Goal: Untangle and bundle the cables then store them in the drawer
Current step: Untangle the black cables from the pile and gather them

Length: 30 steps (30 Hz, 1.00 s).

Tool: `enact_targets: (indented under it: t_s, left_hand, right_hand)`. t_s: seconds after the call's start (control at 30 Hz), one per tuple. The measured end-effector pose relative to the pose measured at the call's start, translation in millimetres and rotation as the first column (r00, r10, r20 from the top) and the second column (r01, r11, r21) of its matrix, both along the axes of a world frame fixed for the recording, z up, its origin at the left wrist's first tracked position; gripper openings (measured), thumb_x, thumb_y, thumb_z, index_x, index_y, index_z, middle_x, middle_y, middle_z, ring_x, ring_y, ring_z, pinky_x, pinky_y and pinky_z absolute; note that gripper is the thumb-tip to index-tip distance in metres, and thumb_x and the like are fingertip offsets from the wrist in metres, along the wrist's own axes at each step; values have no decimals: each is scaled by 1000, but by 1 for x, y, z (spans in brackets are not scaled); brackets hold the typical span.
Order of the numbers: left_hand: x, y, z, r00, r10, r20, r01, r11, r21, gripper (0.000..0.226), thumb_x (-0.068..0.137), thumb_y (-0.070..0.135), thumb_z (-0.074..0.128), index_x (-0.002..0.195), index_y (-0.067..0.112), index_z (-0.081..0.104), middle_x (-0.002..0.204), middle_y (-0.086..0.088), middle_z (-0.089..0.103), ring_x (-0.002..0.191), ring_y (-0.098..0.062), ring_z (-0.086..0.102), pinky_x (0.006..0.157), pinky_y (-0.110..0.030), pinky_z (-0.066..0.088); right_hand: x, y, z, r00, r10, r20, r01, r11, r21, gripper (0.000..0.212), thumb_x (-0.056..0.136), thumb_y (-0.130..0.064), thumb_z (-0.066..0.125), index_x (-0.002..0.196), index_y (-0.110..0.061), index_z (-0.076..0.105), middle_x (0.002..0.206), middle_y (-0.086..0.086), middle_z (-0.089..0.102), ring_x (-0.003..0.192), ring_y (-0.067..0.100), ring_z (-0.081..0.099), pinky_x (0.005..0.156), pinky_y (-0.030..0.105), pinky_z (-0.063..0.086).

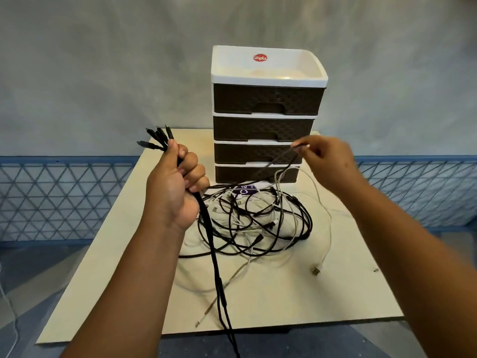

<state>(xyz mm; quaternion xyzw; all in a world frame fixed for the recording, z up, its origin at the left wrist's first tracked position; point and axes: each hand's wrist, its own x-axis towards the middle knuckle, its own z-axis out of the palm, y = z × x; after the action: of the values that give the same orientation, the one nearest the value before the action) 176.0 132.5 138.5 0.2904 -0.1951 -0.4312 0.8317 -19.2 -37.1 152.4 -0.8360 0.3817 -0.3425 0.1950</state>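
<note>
While the left hand (178,182) grips a bunch of black cables (158,140), plugs fanned up, tails hanging past the table (108,267) edge, the right hand (326,161) pinches one dark cable end (296,146) lifted from the tangled pile (255,220), in front of the 4-drawer unit (267,120), all drawers closed.

Cable tangle (254,223) before shut drawers (265,130).

Both arms reach up from the frame's bottom. The left hand (175,182) is fisted at centre-left; the right hand (327,161), centre-right, pinches with its fingers (300,147).
</note>
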Motion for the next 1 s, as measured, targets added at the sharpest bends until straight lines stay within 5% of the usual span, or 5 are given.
enact_targets:
  t_s: [0.23, 0.53, 0.67, 0.77, 1.0]
  left_hand:
    - [-1, -1, 12, 998, -54, 37, 58, 994, -91, 39, 105, 37, 33, 71, 18, 43, 51, 8, 25, 43, -5, 17, 41, -19, 18]
    - [39, 16, 0, 999, 34, -10, -35, 998, -59, 39, 104, 37, 34, 70, 20, 41, 50, 9, 25, 40, -4, 19, 37, -17, 20]
    - [44, 16, -2, 1000, 29, -9, -30, 998, -54, 39, 104, 38, 33, 70, 21, 41, 49, 9, 25, 39, -4, 19, 37, -17, 20]
    - [48, 16, -7, 1000, 27, -8, -28, 999, -41, 39, 105, 37, 33, 70, 20, 41, 48, 9, 24, 38, -4, 19, 37, -17, 19]
    - [49, 13, -19, 998, 4, -61, -4, 1000, 2, 40, 104, 37, 36, 69, 20, 43, 50, 9, 24, 40, -4, 18, 36, -17, 20]
  right_hand:
    - [37, 14, 38, 839, -30, 543, -165, 937, 307, 30, 105, -41, 31, 106, -20, 52, 85, 11, 68, 60, 19, 66, 55, 29, 54]
    - [13, -33, -8, 942, -305, -139, 207, 855, -476, 28, 97, -37, 55, 96, -11, 66, 81, 4, 55, 73, 21, 45, 67, 34, 35]
    - [25, -30, -38, 962, -225, -156, 230, 973, 13, 26, 100, -34, 48, 111, -14, 61, 102, 7, 59, 80, 21, 55, 68, 33, 40]
    - [35, -20, -62, 970, -190, 149, 48, 757, 652, 30, 104, -37, 39, 115, -12, 52, 104, 15, 64, 70, 24, 65, 64, 34, 51]
    - [53, -27, -9, 905, -137, 402, -110, 838, 534, 29, 105, -16, 29, 94, -18, 56, 84, 8, 66, 67, 17, 69, 66, 30, 52]
